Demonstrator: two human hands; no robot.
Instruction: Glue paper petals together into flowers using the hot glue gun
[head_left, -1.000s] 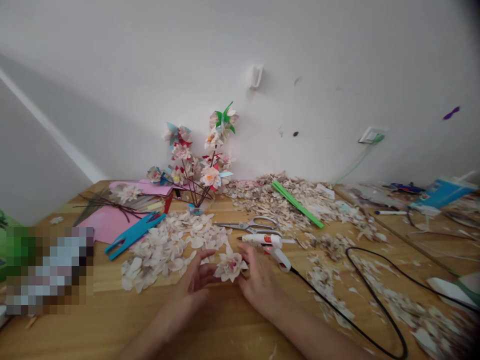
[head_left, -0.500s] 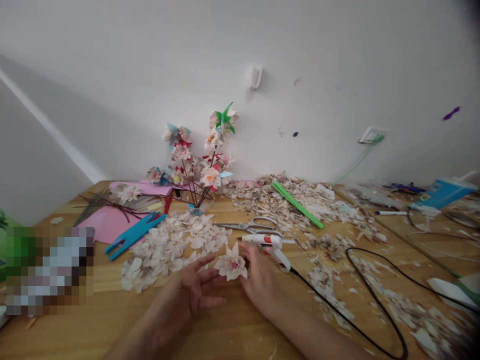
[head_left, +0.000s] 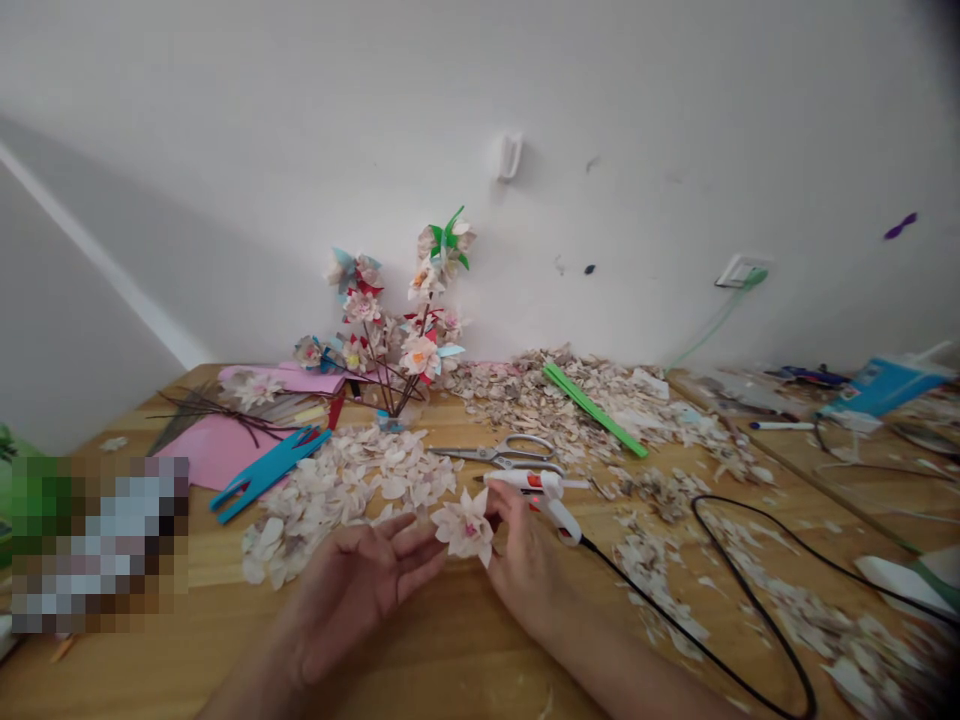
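two bare hands meet low over the wooden table in the head view. the right hand pinches a small paper flower at its edge, fingers closed on it, holding it tilted just above the tabletop near the centre. the left hand lies palm up, fingers spread and empty, its tips just beside the flower; whether they touch is unclear. a white glue gun lies just behind the right hand, its black cord trailing right. scissors lie beyond, and loose petals are heaped to the left.
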